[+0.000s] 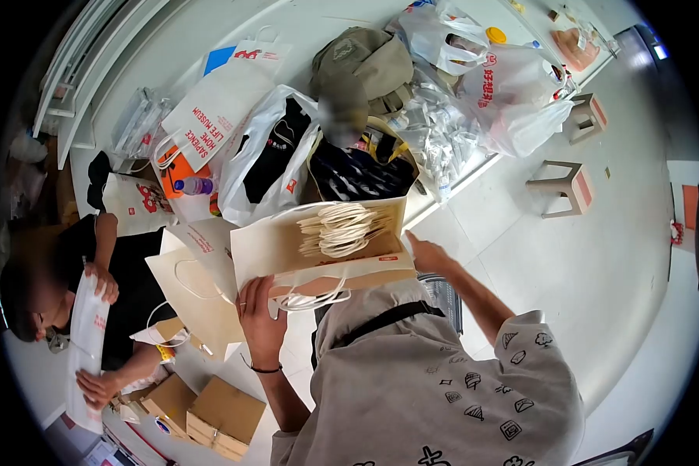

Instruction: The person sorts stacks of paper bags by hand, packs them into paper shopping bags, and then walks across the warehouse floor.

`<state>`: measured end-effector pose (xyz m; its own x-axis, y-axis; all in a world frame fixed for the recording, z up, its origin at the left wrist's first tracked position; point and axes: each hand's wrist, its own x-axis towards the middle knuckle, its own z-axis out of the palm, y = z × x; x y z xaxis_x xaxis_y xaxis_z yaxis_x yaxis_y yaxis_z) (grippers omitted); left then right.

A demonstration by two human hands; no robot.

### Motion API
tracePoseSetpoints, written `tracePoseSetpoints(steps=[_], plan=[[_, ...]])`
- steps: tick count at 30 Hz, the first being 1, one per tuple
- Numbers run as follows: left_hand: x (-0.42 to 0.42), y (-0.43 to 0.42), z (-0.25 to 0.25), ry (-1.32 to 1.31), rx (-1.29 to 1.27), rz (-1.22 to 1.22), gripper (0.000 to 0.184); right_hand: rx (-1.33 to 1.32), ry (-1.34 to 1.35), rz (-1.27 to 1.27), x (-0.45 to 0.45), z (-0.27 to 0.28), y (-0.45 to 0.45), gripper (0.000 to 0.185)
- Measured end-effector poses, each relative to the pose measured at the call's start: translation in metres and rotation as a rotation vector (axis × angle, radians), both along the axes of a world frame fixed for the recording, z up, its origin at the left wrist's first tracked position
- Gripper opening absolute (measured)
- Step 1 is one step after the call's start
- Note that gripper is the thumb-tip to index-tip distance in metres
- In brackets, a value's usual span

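A large cream paper bag (268, 252) lies in front of my body, its mouth open toward me. Inside sits a dense bunch of white cord handles (342, 230); the flat bags they seem to belong to are mostly hidden. My left hand (261, 312) grips the bag's near left corner, beside its white cord handle (314, 298). At the bag's right end, my right hand (431, 255) holds the edge, with some fingers hidden behind it. Another cream paper bag (198, 291) hangs just left of my left hand.
A white table (202, 35) carries plastic bags (512, 97), a khaki backpack (365, 66), a printed paper bag (217, 116) and a bottle (193, 186). On the left a person (132, 260) holds a white roll-like package (89, 353). Cardboard boxes (225, 412) and stools (563, 189) stand on the floor.
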<state>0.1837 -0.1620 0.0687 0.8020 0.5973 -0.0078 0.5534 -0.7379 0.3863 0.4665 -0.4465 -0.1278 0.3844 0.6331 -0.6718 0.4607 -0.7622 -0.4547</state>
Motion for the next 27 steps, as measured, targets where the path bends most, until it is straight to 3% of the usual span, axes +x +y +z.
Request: tracePoseSetpoints(steps=[3, 4, 8, 12, 14, 16, 17, 19, 22, 25, 27], plan=[[-0.002, 0.004, 0.002, 0.021, 0.010, -0.010, 0.063, 0.165, 0.117, -0.227, -0.023, -0.045, 0.019, 0.091], [-0.006, 0.007, 0.001, 0.046, 0.010, -0.005, 0.053, 0.166, 0.118, -0.229, -0.023, -0.046, 0.022, 0.091], [-0.014, 0.006, -0.002, 0.015, -0.014, 0.033, 0.027, 0.180, 0.011, -0.099, -0.022, -0.027, 0.025, 0.082], [-0.020, -0.011, 0.001, -0.013, 0.064, 0.060, 0.019, 0.114, -0.008, 0.030, -0.012, -0.010, 0.036, 0.075], [-0.026, -0.023, 0.002, -0.010, 0.052, 0.062, 0.016, 0.086, -0.016, 0.035, -0.010, -0.002, 0.040, 0.067], [-0.029, -0.034, 0.005, 0.011, 0.058, 0.094, 0.012, 0.250, -0.098, 0.020, -0.009, -0.028, 0.029, 0.048], [-0.030, -0.037, 0.006, 0.029, 0.056, 0.122, 0.012, 0.266, -0.082, 0.072, -0.010, -0.046, 0.023, 0.048], [-0.032, -0.040, 0.006, 0.047, 0.097, 0.139, 0.013, 0.345, -0.153, 0.082, -0.009, -0.089, 0.003, 0.029], [-0.034, -0.036, 0.000, 0.020, 0.125, 0.141, 0.024, 0.636, -0.162, 0.098, -0.010, -0.081, 0.014, 0.023], [-0.032, -0.035, 0.003, 0.036, 0.135, 0.172, 0.033, 0.754, -0.109, 0.024, -0.016, -0.019, 0.048, 0.032], [-0.035, -0.036, 0.000, 0.042, 0.140, 0.172, 0.042, 0.682, -0.032, 0.135, -0.011, -0.025, 0.047, 0.044]])
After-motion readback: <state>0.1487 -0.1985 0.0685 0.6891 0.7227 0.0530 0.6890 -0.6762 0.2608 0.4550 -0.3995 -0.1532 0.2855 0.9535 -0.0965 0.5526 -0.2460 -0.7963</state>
